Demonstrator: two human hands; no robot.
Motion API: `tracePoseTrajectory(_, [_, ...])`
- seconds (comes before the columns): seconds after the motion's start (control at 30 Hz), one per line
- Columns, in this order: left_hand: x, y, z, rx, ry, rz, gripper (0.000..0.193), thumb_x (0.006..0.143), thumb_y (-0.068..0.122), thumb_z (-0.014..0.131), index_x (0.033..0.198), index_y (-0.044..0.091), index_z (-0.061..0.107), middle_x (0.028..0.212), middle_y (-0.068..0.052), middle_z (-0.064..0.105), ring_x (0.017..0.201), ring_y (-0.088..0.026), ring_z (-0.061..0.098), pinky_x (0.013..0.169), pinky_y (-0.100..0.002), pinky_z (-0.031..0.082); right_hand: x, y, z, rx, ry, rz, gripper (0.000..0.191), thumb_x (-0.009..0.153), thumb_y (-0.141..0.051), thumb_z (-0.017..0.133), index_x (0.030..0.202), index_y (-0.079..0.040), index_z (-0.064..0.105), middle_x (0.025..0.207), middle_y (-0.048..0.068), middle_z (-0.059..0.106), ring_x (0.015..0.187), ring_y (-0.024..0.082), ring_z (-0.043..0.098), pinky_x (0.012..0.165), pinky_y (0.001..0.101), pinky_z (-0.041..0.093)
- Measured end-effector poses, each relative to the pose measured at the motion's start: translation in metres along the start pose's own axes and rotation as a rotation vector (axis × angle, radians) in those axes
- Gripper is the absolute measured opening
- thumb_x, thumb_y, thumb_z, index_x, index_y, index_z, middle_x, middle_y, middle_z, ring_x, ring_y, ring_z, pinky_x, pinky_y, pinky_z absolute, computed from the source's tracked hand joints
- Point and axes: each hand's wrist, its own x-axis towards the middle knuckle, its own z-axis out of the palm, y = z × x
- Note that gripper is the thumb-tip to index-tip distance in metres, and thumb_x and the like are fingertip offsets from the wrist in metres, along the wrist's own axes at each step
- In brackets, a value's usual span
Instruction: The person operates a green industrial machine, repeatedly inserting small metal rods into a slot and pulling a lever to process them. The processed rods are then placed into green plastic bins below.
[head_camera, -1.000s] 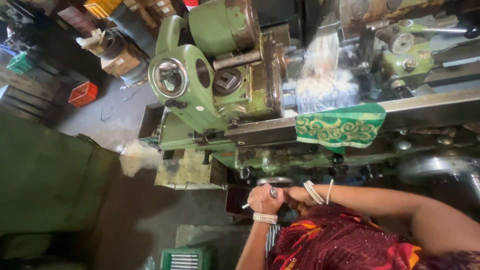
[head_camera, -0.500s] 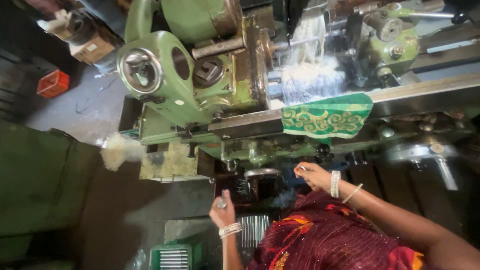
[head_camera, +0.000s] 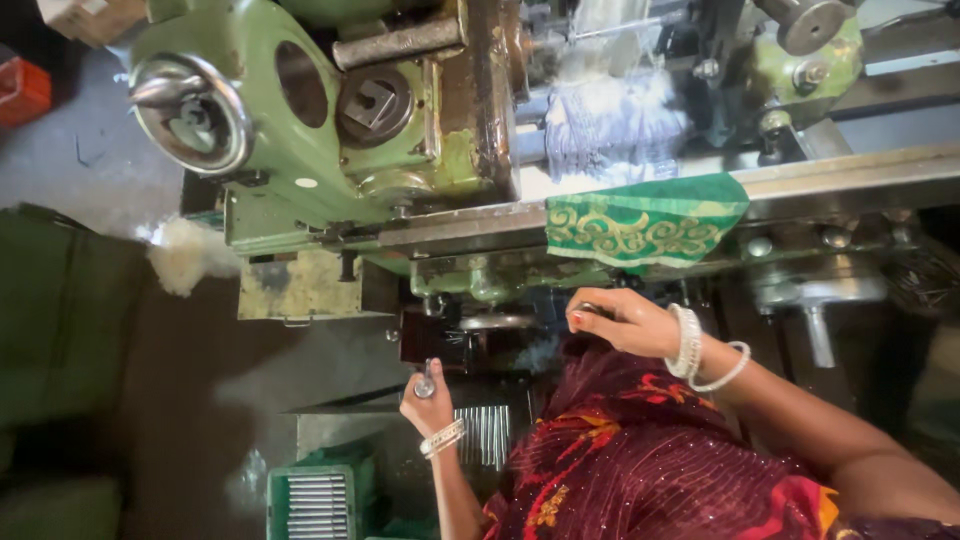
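— What have your hands got hold of?

— My left hand (head_camera: 428, 400) is closed around a short metal rod (head_camera: 427, 382), which stands upright out of the top of my fist. My right hand (head_camera: 622, 320) is well apart from it, up under the machine, with the fingers curled on a small dark metal part (head_camera: 590, 309) — I cannot tell what it is, only that the fingers are clamped round it.

— And where is the left one, exactly?

— Low down, just above a green crate (head_camera: 312, 500) filled with rows of the same sort of metal rods (head_camera: 318, 505). More rods (head_camera: 490, 435) lie in a bundle just beside my wrist, between the fist and my red patterned clothing (head_camera: 640, 450).

— What is above you?

— The green lathe (head_camera: 300, 150), with its round handwheel (head_camera: 190, 112) towards the left. A green cloth with a gold pattern (head_camera: 640, 225) hangs over the edge of the bed, right above my right hand. Behind it sits a pale, frayed rag (head_camera: 610, 125). A tuft of white cotton waste (head_camera: 185, 255) lies off to the left, below the handwheel.
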Motion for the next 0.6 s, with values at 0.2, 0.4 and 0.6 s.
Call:
tracePoseTrajectory(0.2, [0.022, 0.097, 0.026, -0.067, -0.071, 0.16, 0.047, 0.087, 0.02, 0.082, 0.063, 0.001, 0.046, 0.057, -0.014, 0.044, 0.05, -0.031, 0.039, 0.049, -0.041, 0.038, -0.001, -0.054, -0.091, -0.235, -0.005, -0.134, 0.015, 0.1, -0.016, 0.059, 0.101, -0.005, 0.069, 0.08, 0.004, 0.074, 0.07, 0.011, 0.069, 0.066, 0.0283, 0.055])
tracePoseTrajectory(0.4, [0.047, 0.23, 0.043, -0.049, -0.099, 0.5, 0.041, 0.084, 0.012, 0.083, 0.067, 0.006, 0.046, 0.065, -0.011, 0.049, 0.057, -0.032, 0.05, 0.054, -0.042, 0.041, -0.023, -0.094, -0.207, -0.363, 0.296, -0.145, 0.012, 0.097, -0.009, 0.061, 0.102, -0.003, 0.07, 0.088, 0.006, 0.071, 0.071, 0.011, 0.066, 0.065, 0.0267, 0.052])
tracePoseTrajectory(0.6, [0.089, 0.353, 0.06, -0.394, -0.104, 0.817, 0.035, 0.086, 0.008, 0.08, 0.074, 0.003, 0.047, 0.072, -0.011, 0.059, 0.062, -0.028, 0.058, 0.057, -0.038, 0.046, -0.067, -0.056, -0.339, -0.78, 0.672, -0.061, 0.009, 0.107, -0.005, 0.07, 0.106, 0.003, 0.072, 0.086, 0.014, 0.065, 0.071, 0.018, 0.057, 0.067, 0.03, 0.045])
